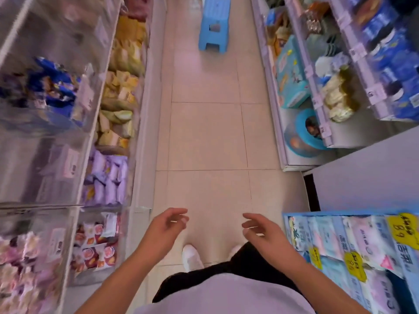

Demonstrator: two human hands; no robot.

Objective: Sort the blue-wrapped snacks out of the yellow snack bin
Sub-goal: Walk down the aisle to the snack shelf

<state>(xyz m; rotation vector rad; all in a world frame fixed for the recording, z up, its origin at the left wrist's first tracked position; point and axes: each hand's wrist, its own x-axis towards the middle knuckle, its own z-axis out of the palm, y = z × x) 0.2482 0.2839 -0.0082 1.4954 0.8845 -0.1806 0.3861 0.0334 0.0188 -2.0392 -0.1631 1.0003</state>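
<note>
The person stands in a shop aisle looking down, both bare arms held out over the tiled floor (pixel 206 137). The left hand (pixel 165 225) hangs in the air with its fingers loosely curled and holding nothing; the right hand (pixel 260 230) mirrors it, fingers relaxed and parted, also holding nothing. Below them a white shoe (pixel 191 257) shows on the tiles. Just to the right of the right hand is a blue display box (pixel 353 257) of pale packets with yellow price tags. On the left, clear bins run along the shelf: nearest, red-and-white packets (pixel 97 245), then purple-wrapped snacks (pixel 108 177), and beyond those the yellow snack bin (pixel 118 105), well apart from both hands, heaped with yellow wrappers. Whether any blue wrappers lie among them I cannot tell through the blur. Blue-wrapped snacks (pixel 52 87) fill a clear bin on the upper tier to its left. Farther down the aisle a blue plastic stool (pixel 214 23) stands on the floor.
</note>
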